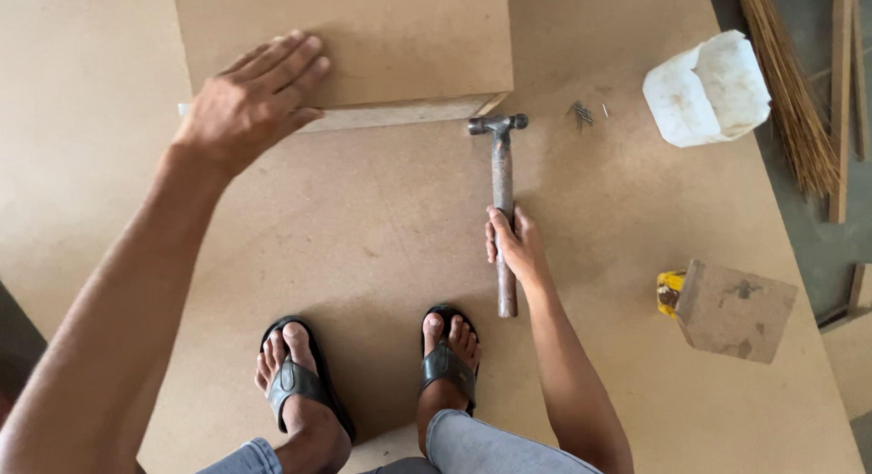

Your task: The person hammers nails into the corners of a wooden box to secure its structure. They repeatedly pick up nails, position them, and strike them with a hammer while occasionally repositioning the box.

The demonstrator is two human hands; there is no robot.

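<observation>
two hands: right hand (514, 247) grasps hammer (501, 183), left hand (250, 102) steadies board (381, 38).

Both arms reach down: left hand (250, 102) flat with fingers spread, right hand (514, 245) closed in a fist

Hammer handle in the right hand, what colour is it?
The hammer handle is rusty reddish-brown, with a dark grey metal head. Seen clearly in the head view.
</observation>
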